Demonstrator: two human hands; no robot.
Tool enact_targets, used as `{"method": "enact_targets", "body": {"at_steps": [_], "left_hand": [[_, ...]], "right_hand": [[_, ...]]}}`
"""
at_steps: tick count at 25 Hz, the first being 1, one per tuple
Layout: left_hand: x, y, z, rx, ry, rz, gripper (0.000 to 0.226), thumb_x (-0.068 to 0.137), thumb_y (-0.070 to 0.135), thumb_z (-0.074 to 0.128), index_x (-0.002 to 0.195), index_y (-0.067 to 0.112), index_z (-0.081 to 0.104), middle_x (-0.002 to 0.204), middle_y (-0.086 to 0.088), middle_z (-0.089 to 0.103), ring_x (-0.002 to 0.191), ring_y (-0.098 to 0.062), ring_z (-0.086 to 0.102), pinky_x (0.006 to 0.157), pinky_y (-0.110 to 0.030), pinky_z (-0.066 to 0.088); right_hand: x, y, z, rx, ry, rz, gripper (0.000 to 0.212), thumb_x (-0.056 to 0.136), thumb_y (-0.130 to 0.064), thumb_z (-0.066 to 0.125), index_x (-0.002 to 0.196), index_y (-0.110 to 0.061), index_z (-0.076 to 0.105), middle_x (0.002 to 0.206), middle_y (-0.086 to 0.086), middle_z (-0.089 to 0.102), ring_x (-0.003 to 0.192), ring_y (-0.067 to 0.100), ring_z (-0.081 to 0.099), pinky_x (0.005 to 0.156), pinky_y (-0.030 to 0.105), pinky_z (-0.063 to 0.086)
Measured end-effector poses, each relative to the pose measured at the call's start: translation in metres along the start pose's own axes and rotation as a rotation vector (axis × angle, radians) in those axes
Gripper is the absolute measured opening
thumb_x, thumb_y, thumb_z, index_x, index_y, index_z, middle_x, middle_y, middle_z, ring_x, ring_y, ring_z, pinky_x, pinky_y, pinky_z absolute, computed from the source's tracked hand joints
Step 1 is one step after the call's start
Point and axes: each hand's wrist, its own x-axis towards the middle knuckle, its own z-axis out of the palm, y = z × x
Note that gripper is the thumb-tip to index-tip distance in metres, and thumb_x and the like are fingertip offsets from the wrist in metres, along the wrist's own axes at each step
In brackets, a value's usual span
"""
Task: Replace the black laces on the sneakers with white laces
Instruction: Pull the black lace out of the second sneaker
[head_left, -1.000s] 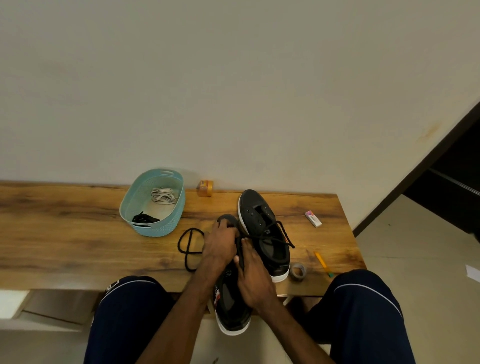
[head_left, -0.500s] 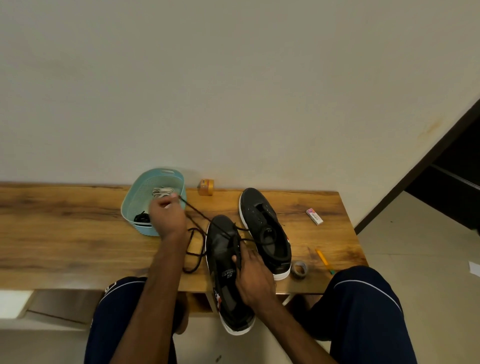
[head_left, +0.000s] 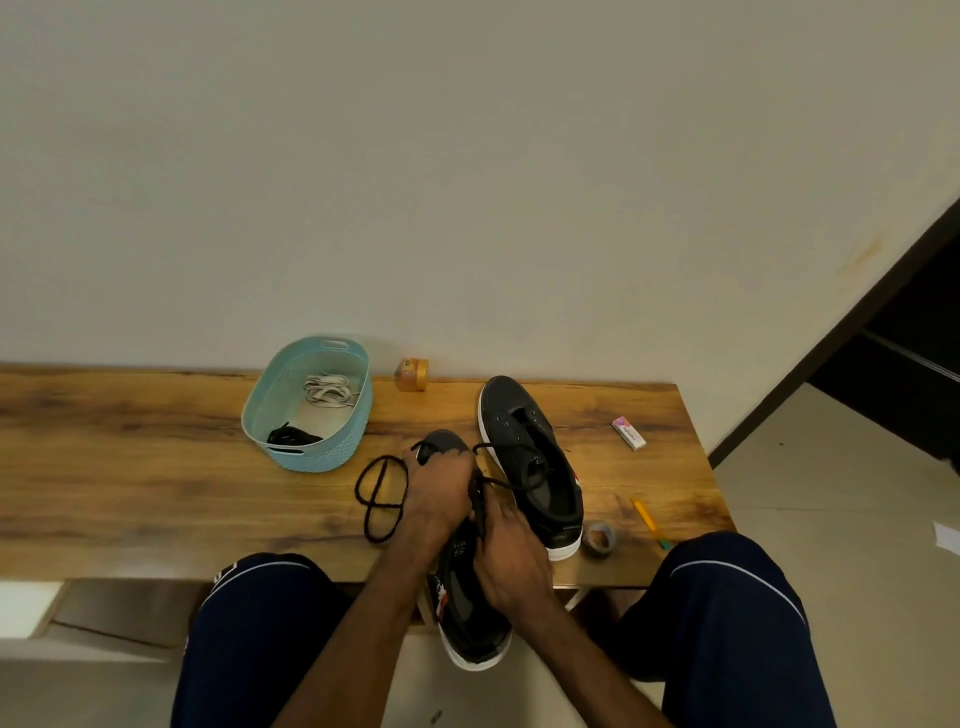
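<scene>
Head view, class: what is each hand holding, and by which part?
The right hand grips the near sneaker round its middle. The left hand lies over its laced front; whether its fingers pinch the black lace cannot be told.

A wooden worktop (head_left: 156, 467), strongly grained with a soft sheen, carries a pale blue plastic basket (head_left: 337, 447) (its walls moulded in a woven texture). The sneakers (head_left: 519, 431) show dark matt cloth uppers over smooth white soles; the loose black lace (head_left: 382, 499) looks like rough braided cord.

Left grip (head_left: 439, 486) back on sneaker (head_left: 470, 618)
</scene>
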Motion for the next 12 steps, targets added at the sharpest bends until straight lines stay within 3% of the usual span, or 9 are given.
{"method": "enact_targets", "body": {"at_steps": [2,3,6,8,10,12], "left_hand": [[-0.001,0.001,-0.005,0.023,0.074,-0.045,0.007,0.087,0.023,0.061,0.092,0.024,0.066,0.086,0.003,0.062,0.101,-0.023,0.063,0.114,-0.059,0.019],[-0.003,0.000,-0.007,0.038,0.118,-0.083,0.006,0.089,0.025,0.059,0.088,0.024,0.065,0.083,0.004,0.061,0.098,-0.023,0.063,0.112,-0.056,0.021],[-0.006,-0.015,-0.022,-0.038,0.375,-0.287,0.008,0.093,0.030,0.059,0.097,0.024,0.061,0.094,0.002,0.067,0.096,-0.022,0.064,0.107,-0.051,0.032],[-0.007,-0.039,-0.043,-0.439,0.700,-0.471,0.011,0.096,0.028,0.057,0.095,0.018,0.062,0.094,-0.003,0.068,0.090,-0.024,0.064,0.096,-0.045,0.045],[-0.013,-0.064,-0.073,-1.178,0.967,-0.626,0.014,0.098,0.019,0.055,0.095,0.008,0.062,0.095,-0.011,0.066,0.083,-0.023,0.060,0.077,-0.041,0.050],[-0.018,-0.084,-0.096,-1.757,1.055,-0.787,0.017,0.101,0.013,0.047,0.090,0.006,0.058,0.086,-0.009,0.059,0.068,-0.017,0.054,0.059,-0.037,0.048]], "right_hand": [[0.000,0.001,0.000,-0.003,0.005,0.003,0.059,0.098,-0.026,0.044,0.154,-0.018,0.027,0.142,0.005,0.053,0.128,0.021,0.051,0.104,0.034,0.044],[0.000,0.002,0.000,-0.011,0.005,0.005,0.058,0.099,-0.026,0.043,0.154,-0.018,0.027,0.140,0.005,0.054,0.127,0.022,0.052,0.103,0.035,0.044],[0.000,0.002,0.001,0.008,0.028,0.002,0.052,0.101,-0.027,0.040,0.151,-0.021,0.030,0.134,0.004,0.059,0.120,0.021,0.056,0.098,0.035,0.047],[-0.001,0.002,0.002,0.029,0.046,0.002,0.049,0.103,-0.030,0.038,0.151,-0.022,0.031,0.133,0.004,0.059,0.120,0.020,0.056,0.099,0.035,0.046],[-0.001,0.003,0.002,0.027,0.044,0.000,0.049,0.104,-0.032,0.036,0.152,-0.021,0.030,0.136,0.005,0.057,0.122,0.021,0.055,0.101,0.035,0.044],[0.000,0.003,0.003,0.007,0.025,0.005,0.052,0.104,-0.032,0.037,0.154,-0.019,0.028,0.142,0.006,0.054,0.127,0.023,0.052,0.105,0.036,0.042]]}}
